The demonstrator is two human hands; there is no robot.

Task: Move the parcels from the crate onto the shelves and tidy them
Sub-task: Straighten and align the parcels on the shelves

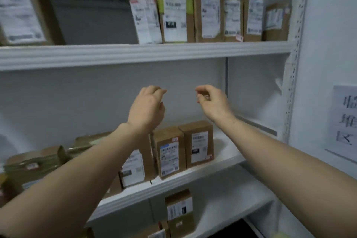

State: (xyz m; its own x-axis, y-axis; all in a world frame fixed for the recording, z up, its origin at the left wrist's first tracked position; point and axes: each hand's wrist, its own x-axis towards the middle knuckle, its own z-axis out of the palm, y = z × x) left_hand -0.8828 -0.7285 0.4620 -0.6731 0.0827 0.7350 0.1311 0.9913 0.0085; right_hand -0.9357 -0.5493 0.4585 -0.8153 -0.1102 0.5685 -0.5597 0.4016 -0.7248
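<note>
While boxes [169, 152] stand label-out at lower centre for easy reading, left hand [146, 108] and right hand [212, 100] hover above, loosely curled, empty.

- Left grip [146, 106]: fingertips curl out of sight behind the back of the hand.
- Right grip [212, 100]: fingers smeared by blur; whether they pinch anything cannot be told.
- Labelled box [135, 166], below the left grip: partly covered by the forearm.
- Taped parcels [32, 162], low and left of the left grip: blurred, partly behind the same forearm.
- Row of boxes [208, 15], above both grips: label print too blurred to read.
- Large box [21, 9], far up-left of the left grip: cut by the left edge.
- Paper notice [345, 120], right of the right grip: cut by the right edge.
</note>
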